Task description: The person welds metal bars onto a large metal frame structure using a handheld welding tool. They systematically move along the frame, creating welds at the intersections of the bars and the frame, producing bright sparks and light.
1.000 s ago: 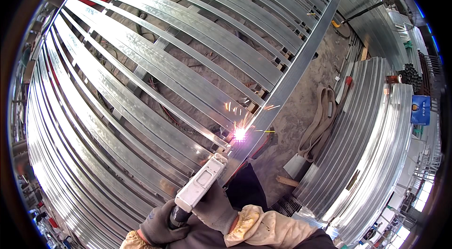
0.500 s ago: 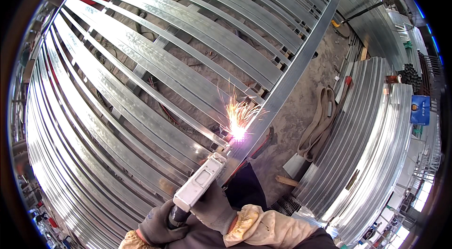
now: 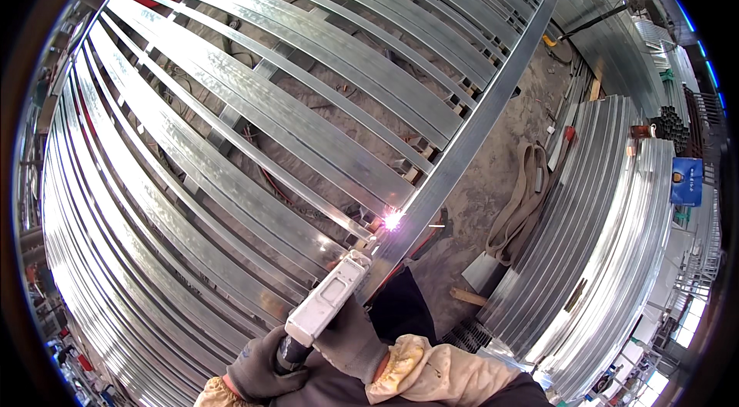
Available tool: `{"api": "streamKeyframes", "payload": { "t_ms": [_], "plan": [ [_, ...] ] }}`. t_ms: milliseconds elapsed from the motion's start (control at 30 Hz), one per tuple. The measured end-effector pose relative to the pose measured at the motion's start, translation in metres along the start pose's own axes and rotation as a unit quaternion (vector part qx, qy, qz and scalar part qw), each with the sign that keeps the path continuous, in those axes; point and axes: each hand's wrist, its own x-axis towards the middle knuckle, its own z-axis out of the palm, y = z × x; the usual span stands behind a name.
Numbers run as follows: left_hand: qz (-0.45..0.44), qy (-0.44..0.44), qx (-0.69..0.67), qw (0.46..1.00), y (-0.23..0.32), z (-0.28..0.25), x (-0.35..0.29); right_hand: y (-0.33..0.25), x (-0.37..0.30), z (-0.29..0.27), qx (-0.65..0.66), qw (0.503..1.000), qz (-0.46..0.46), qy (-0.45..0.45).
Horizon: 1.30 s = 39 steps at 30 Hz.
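Observation:
Both my hands wear grey gloves and hold a white, box-shaped welding gun [image 3: 329, 299] at the lower middle. My left hand [image 3: 265, 368] wraps round the black part at its rear end. Close against the gun's side, my right hand [image 3: 352, 341] is closed on it, its fingertips partly hidden. Beyond the gun's front a small pink-white weld glow [image 3: 393, 220] burns where a flat steel bar [image 3: 362, 176] meets the long edge tube [image 3: 462, 147] of a metal frame. The gun's tip is hard to make out.
Parallel galvanised bars [image 3: 192, 45] of the frame fill the left and top. To the right lie a brown strap [image 3: 517, 207], stacked metal profiles [image 3: 573, 215], a wood piece [image 3: 468, 296] and a blue box [image 3: 687, 181]. Dusty floor shows between the frame and the stack.
The tall orange spray of sparks has shrunk to a small bright glow, slightly farther up and to the right. My hands and the gun have barely shifted.

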Motion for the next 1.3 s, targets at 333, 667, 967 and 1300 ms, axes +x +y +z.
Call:
{"api": "streamKeyframes", "payload": {
  "t_ms": [333, 667, 967, 1300],
  "plan": [
    [-0.016, -0.015, -0.014, 1.0, 0.001, -0.002, 0.0, 0.0, 0.0, -0.001, 0.061, 0.993, 0.09, -0.04],
    [-0.022, -0.026, -0.017, 0.999, -0.003, -0.003, -0.001, 0.0, 0.001, 0.0, 0.05, 0.994, 0.076, -0.057],
    [-0.022, -0.022, -0.022, 0.999, -0.002, -0.003, -0.001, -0.001, -0.001, 0.001, 0.041, 0.996, 0.073, -0.033],
    [-0.011, 0.001, 0.01, 1.0, 0.003, -0.001, -0.001, -0.005, -0.001, 0.001, 0.028, 0.999, 0.04, -0.007]
  ]
}}
